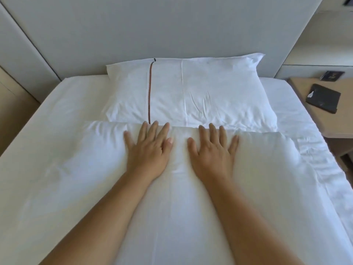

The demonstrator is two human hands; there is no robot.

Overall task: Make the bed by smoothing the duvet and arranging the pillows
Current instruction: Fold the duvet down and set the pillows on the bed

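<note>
A white duvet [76,178] covers the bed, and its top edge runs just below a white pillow [200,92] that has a thin red stripe. The pillow lies flat against the grey headboard [172,31]. My left hand [149,148] rests palm down on the duvet near its top edge, fingers spread. My right hand [212,150] lies flat beside it, a short gap apart, fingers spread too. Both sets of fingertips almost reach the pillow's front edge. Neither hand holds anything.
A wooden bedside table [324,123] stands to the right with a black wallet-like object [323,98] and a small dark item [332,75] on it. The white sheet [298,115] shows bare on both sides of the pillow. The duvet's right edge is wrinkled.
</note>
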